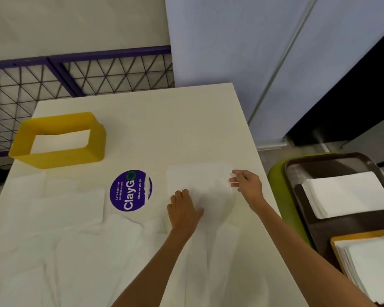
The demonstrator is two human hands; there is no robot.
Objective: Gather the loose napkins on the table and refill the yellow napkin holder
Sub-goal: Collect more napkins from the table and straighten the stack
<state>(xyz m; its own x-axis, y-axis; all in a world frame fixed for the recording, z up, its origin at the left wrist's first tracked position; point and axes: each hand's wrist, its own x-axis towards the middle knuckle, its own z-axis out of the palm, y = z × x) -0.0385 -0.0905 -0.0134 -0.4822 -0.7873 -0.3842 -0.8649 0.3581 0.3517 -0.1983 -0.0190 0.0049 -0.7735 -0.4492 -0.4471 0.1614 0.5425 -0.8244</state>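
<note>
From the head camera, looking down on a cream tabletop (164, 120). At its far left, a yellow napkin holder (60, 157), standing with its open top toward the camera, a low layer of white sheets (60, 140) inside. Nearer and to the right of the holder, a round purple sticker (129, 191) marked "ClayGo", stuck flat, torn along its right side. Just right of the sticker, a single white napkin (193, 180) lying flat, with both hands on it. Left hand (183, 209) on the napkin's near-left part, knuckles up, fingers curled down onto the paper, thumb out to the right; cannot tell whether gripping or only pressing. Right hand (246, 185) at the napkin's right edge, fingertips brought together on that edge in a pinch. Across the near and left parts of the tabletop, loose napkins (64, 209) scattered flat and overlapping, hard to count against the pale surface, the farthest of them just in front of the holder. Off the right edge of the tabletop, a dark brown tray (333, 165) resting on a lime-green surface (282, 196). On the tray, a neat stack of napkins (346, 193) and, nearer the camera, a second yellow holder (364, 235), packed full. Beyond the tabletop, a purple-framed wire mesh fence (98, 72) at left and pale blue panels (253, 52) at right.
</note>
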